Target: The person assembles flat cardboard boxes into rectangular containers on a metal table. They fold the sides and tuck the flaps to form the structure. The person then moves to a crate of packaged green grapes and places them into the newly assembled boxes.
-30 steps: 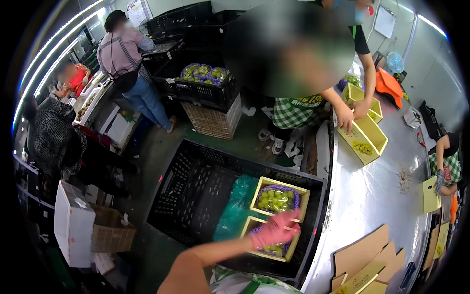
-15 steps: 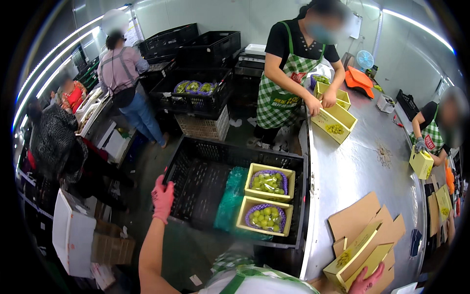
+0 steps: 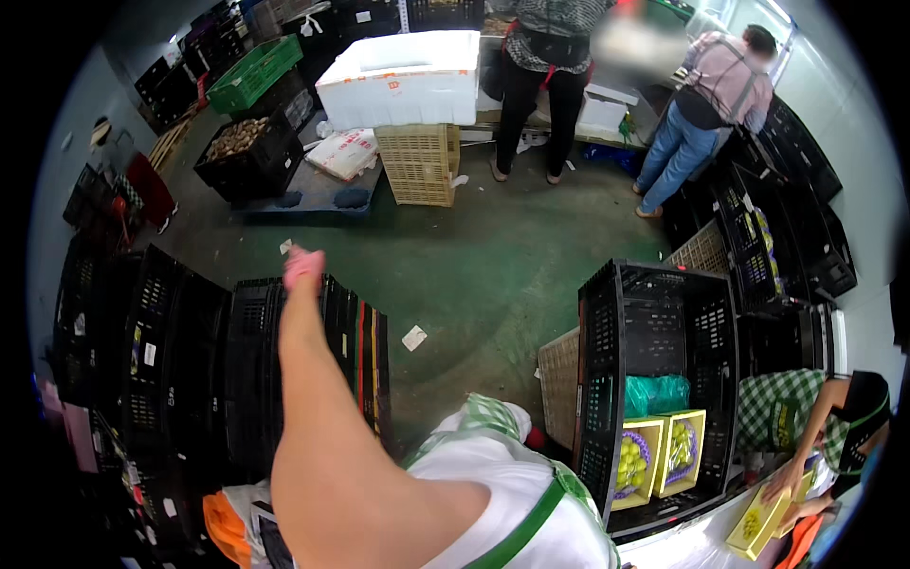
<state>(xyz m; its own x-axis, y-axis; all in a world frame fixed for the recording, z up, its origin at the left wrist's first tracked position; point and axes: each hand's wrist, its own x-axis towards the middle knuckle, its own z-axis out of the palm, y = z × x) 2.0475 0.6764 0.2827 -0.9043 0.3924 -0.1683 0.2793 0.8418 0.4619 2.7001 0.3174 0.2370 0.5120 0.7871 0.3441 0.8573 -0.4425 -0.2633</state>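
Note:
My left hand (image 3: 303, 266), in a pink glove, reaches out at the end of a stretched arm. It is over the far edge of a stack of black plastic crates (image 3: 256, 351); whether it touches them I cannot make out. The glove is smeared and its fingers do not show clearly. My right hand is out of the picture. To my right stands a black crate (image 3: 675, 277) with two yellow boxes (image 3: 684, 474) of green grapes in purple foam nets. A green plastic sheet (image 3: 654, 394) lies beside the boxes.
More stacked black crates (image 3: 161, 360) stand at left. Beyond are a white foam box (image 3: 398, 85) on a beige crate (image 3: 417, 171), and a filled black crate (image 3: 246, 156) on a blue pallet. Two people stand at the back; another handles a yellow box (image 3: 754, 522) at right.
My view has swung left, away from the metal table. My left hand has gone from beside the grape crate to the crate stack. My right hand, formerly on a yellow box, has left view.

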